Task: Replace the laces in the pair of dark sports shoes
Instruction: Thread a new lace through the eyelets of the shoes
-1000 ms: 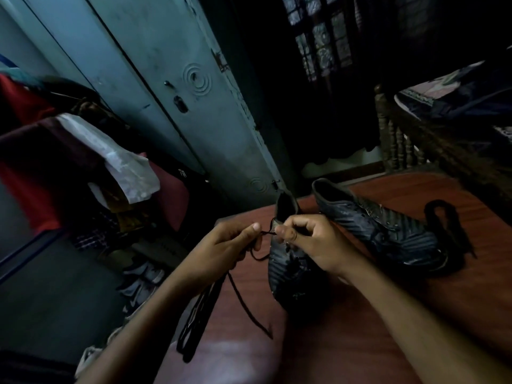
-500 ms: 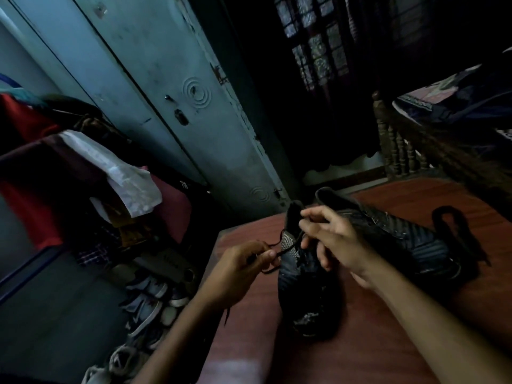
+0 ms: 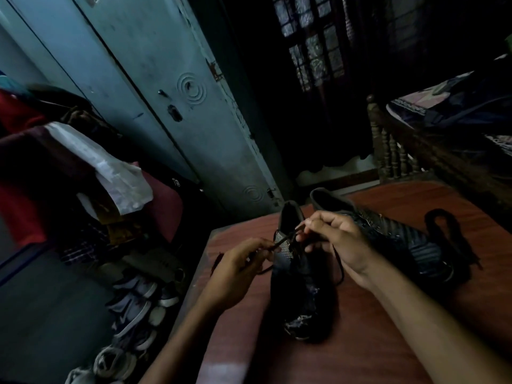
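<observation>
A dark sports shoe point(image 3: 300, 295) stands on the reddish wooden table point(image 3: 360, 350), toe toward me. Its black lace point(image 3: 286, 238) runs across the top eyelets. My left hand point(image 3: 238, 270) pinches one lace end just left of the shoe's collar. My right hand point(image 3: 335, 242) pinches the other end above the tongue; a length of lace loops down beside that wrist. The second dark shoe point(image 3: 396, 234) lies behind and to the right, partly hidden by my right hand. A loose black lace point(image 3: 454, 236) lies bundled beside it at the far right.
A pale blue metal cupboard point(image 3: 166, 106) stands beyond the table's left corner. Clothes and a white bag point(image 3: 110, 167) pile up at the left, with several shoes point(image 3: 135, 309) on the floor below. A wooden bed frame point(image 3: 415, 151) borders the table's far right.
Both hands moved slightly apart along the lace. My right hand lifted a little above the tongue while my left stayed low at the collar. The view shifted slightly.
</observation>
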Demonstrator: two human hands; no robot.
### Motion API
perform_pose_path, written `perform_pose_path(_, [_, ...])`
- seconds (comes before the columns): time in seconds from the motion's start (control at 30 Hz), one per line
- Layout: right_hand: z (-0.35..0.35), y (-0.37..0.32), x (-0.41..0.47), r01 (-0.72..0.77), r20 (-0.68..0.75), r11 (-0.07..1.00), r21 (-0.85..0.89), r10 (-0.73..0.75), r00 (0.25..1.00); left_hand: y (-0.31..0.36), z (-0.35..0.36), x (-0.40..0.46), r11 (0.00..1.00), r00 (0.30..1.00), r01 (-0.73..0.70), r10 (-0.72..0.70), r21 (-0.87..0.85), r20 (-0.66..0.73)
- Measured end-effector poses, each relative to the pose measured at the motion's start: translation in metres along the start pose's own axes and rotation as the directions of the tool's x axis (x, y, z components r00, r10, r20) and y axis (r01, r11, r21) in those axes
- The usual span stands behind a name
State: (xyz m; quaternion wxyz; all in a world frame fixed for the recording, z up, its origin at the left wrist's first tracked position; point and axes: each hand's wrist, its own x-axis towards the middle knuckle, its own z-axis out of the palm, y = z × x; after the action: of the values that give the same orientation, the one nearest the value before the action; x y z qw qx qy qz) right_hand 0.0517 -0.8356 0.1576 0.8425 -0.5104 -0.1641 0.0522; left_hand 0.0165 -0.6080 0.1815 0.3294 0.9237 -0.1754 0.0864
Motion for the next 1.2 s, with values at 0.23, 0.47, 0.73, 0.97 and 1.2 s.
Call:
perform_pose_path(0.23, [-0.003,0.001,0.0,0.008,-0.021,0.996,0.089,-0.007,1.0,-0.025,0.031,-0.009,0.997,0.989,-0.03,0.02,-0.065,-0.149])
perform_pose_path(0.47, [-0.004,0.011,0.005,0.0,-0.024,0.985,0.17,0.004,1.0,-0.02,0.057,0.003,0.997,0.943,-0.034,0.01,-0.066,-0.332])
perform_pose_path(0.73, [-0.002,0.014,0.007,0.019,-0.081,0.98,0.197,-0.003,0.997,-0.044,0.065,0.005,0.951,0.965,-0.044,0.119,0.305,-0.233])
perform_pose_path(0.97, [0.003,0.013,0.002,0.082,-0.033,0.996,-0.035,-0.083,0.996,-0.045,0.057,0.01,0.937,0.907,0.044,0.108,0.346,-0.408])
perform_pose_path(1.2, [0.003,0.016,-0.003,0.174,0.138,0.946,-0.272,-0.141,0.98,-0.06,0.056,0.01,0.992,0.842,0.07,0.001,0.11,-0.54])
